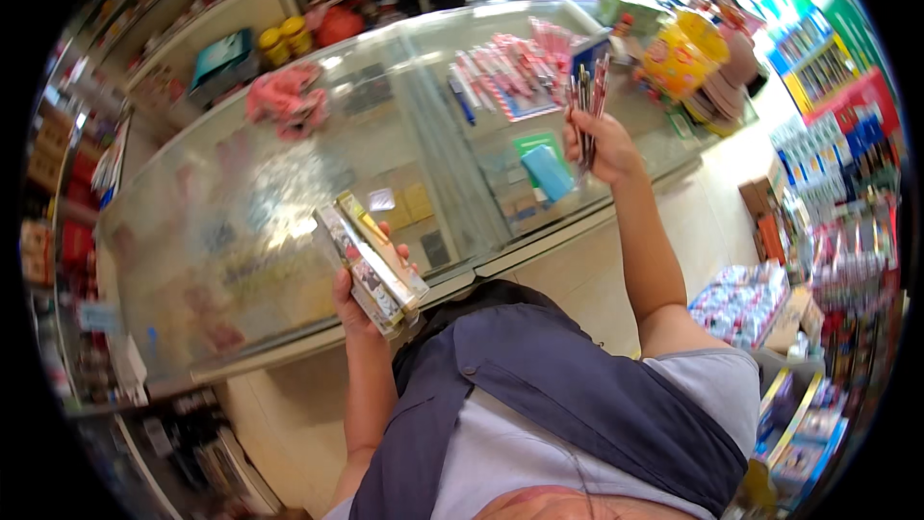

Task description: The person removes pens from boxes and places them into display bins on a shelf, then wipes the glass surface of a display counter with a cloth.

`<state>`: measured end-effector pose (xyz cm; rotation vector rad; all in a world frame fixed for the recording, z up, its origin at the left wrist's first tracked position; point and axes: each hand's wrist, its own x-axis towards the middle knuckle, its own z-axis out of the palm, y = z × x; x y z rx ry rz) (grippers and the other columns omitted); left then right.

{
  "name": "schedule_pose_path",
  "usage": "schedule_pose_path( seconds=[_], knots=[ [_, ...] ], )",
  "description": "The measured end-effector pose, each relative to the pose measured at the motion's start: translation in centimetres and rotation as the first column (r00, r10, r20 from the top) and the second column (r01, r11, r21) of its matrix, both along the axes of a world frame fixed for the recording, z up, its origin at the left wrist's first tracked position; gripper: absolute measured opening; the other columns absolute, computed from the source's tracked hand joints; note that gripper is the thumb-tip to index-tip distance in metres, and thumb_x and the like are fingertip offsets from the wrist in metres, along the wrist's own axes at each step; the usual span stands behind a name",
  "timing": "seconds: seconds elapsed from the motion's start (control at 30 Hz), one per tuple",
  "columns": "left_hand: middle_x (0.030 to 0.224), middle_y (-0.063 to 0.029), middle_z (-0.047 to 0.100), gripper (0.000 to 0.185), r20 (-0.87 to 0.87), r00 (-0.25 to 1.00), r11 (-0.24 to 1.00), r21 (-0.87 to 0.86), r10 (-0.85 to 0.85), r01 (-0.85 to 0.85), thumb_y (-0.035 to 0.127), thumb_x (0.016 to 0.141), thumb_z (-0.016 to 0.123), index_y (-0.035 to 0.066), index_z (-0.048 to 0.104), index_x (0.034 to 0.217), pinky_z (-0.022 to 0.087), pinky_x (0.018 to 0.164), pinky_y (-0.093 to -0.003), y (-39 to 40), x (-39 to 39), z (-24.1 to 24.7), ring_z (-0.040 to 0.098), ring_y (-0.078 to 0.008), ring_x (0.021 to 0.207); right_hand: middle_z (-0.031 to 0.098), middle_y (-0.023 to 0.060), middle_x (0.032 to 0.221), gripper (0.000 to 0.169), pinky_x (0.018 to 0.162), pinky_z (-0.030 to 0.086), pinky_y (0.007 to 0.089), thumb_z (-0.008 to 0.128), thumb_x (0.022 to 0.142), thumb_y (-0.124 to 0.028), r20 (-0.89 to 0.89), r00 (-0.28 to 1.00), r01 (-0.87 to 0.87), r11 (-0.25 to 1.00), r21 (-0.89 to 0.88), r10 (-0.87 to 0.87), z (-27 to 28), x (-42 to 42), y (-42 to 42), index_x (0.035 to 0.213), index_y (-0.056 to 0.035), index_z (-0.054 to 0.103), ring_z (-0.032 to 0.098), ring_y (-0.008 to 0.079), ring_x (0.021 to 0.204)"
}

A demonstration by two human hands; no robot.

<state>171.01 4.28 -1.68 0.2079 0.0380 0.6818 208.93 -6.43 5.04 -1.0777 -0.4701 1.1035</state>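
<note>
My left hand grips slim printed boxes in clear wrapping, held over the near edge of a glass display counter. In my right hand is an upright bundle of pens, some dark and some pinkish red. Just left of that hand, a light blue packet lies partly over a green card. Beyond it spreads a pile of wrapped pink and white pens, with a blue pen at its left side. My fingers hide the lower part of the bundle.
A crumpled pink cloth rests on the counter's far left. At the right end stand a yellow patterned container and pink hats. Stocked shelves line the right. Boxed goods stand near the floor behind my right arm.
</note>
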Motion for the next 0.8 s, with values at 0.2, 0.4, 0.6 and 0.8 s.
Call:
schedule_pose_path(
  seconds=[0.2, 0.4, 0.6, 0.8],
  knots=[
    [0.126, -0.0234, 0.052, 0.083, 0.066, 0.982, 0.984, -0.033, 0.176, -0.174, 0.033, 0.078, 0.072, 0.001, 0.03, 0.143, 0.052, 0.089, -0.0557, -3.6, -8.4, -0.3, 0.057, -0.0379, 0.112, 0.058, 0.009, 0.077, 0.023, 0.068, 0.049, 0.0369, 0.069, 0.085, -0.016, -0.259, 0.623, -0.686, 0.675, 0.27, 0.738, -2.8, -20.2, 4.8, 0.094, -0.0082, 0.05, 0.059, 0.0223, 0.073],
    [0.135, -0.0169, 0.049, 0.071, 0.027, 0.794, 0.79, -0.125, 0.607, -0.6, 0.023, 0.084, 0.067, 0.002, 0.032, 0.142, 0.05, 0.092, -0.056, -13.2, -15.1, 0.0, 0.054, -0.0384, 0.118, 0.06, 0.0121, 0.082, 0.023, 0.074, 0.049, 0.0376, 0.07, 0.084, -0.013, -0.44, 0.179, -0.951, 0.27, 0.152, 0.88, -6.5, -30.9, 0.8, 0.096, -0.0043, 0.052, 0.06, 0.026, 0.079],
    [0.14, -0.0179, 0.045, 0.073, -0.032, 0.497, 0.492, -0.102, 0.867, -0.865, 0.027, 0.084, 0.067, 0.007, 0.031, 0.144, 0.049, 0.093, -0.0566, -20.8, -22.7, 0.4, 0.053, -0.0385, 0.119, 0.063, 0.0137, 0.088, 0.022, 0.078, 0.048, 0.0355, 0.068, 0.085, -0.013, -0.457, -0.292, -0.953, -0.293, 0.07, 0.84, -6.5, -39.5, 0.0, 0.101, -0.0035, 0.056, 0.061, 0.0251, 0.083],
    [0.141, -0.0179, 0.044, 0.075, -0.075, 0.262, 0.261, -0.019, 0.962, -0.965, 0.031, 0.083, 0.066, 0.007, 0.031, 0.144, 0.046, 0.096, -0.0574, -24.6, -33.2, 0.2, 0.052, -0.0409, 0.12, 0.054, 0.007, 0.072, 0.021, 0.067, 0.044, 0.0327, 0.07, 0.085, -0.017, -0.433, -0.424, -0.898, -0.433, 0.085, 0.795, -6.9, -51.0, 0.8, 0.092, -0.0051, 0.055, 0.054, 0.02, 0.068]
  ],
)
